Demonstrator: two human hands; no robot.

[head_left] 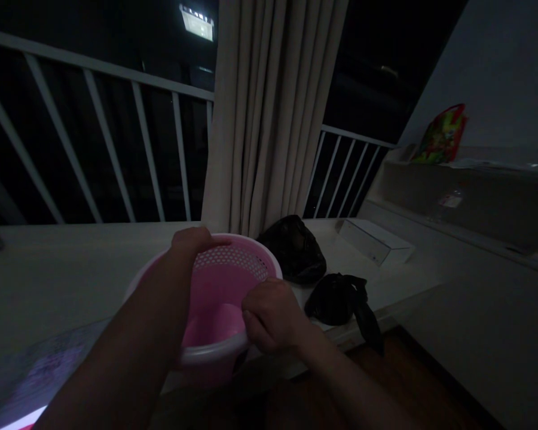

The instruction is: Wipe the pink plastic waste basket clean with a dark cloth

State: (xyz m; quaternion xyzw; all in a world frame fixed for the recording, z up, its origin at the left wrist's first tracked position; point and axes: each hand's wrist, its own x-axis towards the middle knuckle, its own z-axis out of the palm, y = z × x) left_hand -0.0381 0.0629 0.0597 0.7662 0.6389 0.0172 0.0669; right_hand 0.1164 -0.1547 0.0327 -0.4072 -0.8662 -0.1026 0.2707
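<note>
A pink plastic basket [217, 269] with a pale rim and a band of small holes is tilted toward me at the edge of a white ledge. My left hand [192, 242] is closed over its far rim, with the forearm crossing the basket's left side. On the near right rim, my right hand [271, 313] is wrapped round the edge, knuckles up. Inside the basket I see only its pink floor and wall. Just right of it, two black plastic bags, a larger one [296, 251] and a smaller knotted one [334, 298], rest on the ledge.
A white box [376, 239] lies on the ledge [72, 257] to the right. Beige curtains [273, 107] hang behind, beside a white railing [138, 119]. A shelf at right holds a colourful bag [442, 134], with a clear bottle [451, 200] below. A purple patterned item [49, 370] lies at lower left.
</note>
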